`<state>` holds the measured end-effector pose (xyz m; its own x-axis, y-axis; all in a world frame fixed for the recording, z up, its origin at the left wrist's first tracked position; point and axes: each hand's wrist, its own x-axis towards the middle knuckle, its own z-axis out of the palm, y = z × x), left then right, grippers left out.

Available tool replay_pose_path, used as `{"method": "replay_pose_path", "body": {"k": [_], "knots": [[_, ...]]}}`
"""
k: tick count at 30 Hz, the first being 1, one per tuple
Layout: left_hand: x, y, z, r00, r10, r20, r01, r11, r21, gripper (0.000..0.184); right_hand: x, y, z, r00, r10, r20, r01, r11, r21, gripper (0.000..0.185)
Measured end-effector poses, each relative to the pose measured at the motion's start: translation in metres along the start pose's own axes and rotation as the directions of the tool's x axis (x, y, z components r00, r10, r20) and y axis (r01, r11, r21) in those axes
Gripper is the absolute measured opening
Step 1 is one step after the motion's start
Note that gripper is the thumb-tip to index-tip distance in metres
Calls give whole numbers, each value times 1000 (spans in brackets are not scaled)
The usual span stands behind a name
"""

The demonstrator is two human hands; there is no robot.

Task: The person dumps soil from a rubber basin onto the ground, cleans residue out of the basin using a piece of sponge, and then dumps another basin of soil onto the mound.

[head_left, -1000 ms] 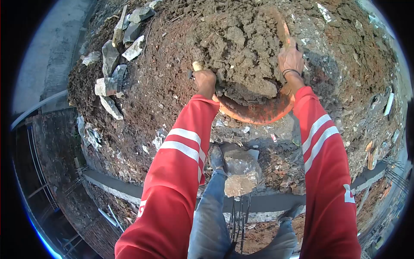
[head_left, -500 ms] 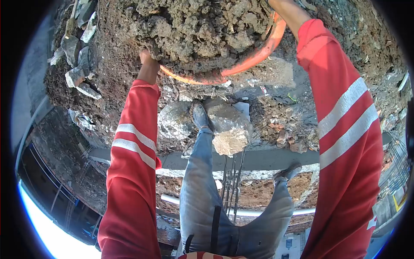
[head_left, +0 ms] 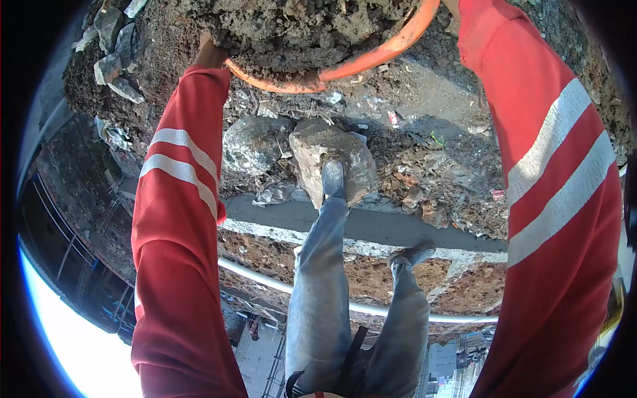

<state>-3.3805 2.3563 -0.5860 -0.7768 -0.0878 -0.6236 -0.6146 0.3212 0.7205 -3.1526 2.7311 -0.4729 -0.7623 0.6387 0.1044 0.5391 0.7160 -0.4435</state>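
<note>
At the top of the head view is an orange tub [head_left: 388, 50] heaped with clumpy brown soil [head_left: 292, 30]; its far side is cut off. My left hand [head_left: 211, 54] is closed at the tub's left edge, its fingers partly hidden by the rim and soil. Beside the rim's right end, only a sliver of my right hand [head_left: 452, 8] shows, and its fingers lie beyond the frame. Both arms, in red sleeves with pale stripes, stretch forward.
My front shoe [head_left: 334, 178] is on a big rock [head_left: 322, 149], beside a rounder stone [head_left: 255, 144]. Behind, my other shoe [head_left: 415, 253] is by a grey concrete strip [head_left: 378, 229]. A white pipe [head_left: 424, 317] crosses lower down. Broken stones [head_left: 109, 66] lie at left.
My front foot has shifted from between the stones onto the big rock. The tub and both hands sit higher in view, with less of the right hand showing.
</note>
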Motion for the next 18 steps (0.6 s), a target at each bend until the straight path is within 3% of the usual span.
{"method": "replay_pose_path", "body": {"k": [9, 18], "knots": [[2, -25, 20, 990, 47, -134, -49, 999, -11, 33, 18, 1, 16, 998, -19, 58, 26, 992, -120, 38], [-7, -30, 19, 988, 63, -143, -56, 997, 54, 33, 25, -3, 12, 997, -41, 67, 52, 982, -184, 38]]}}
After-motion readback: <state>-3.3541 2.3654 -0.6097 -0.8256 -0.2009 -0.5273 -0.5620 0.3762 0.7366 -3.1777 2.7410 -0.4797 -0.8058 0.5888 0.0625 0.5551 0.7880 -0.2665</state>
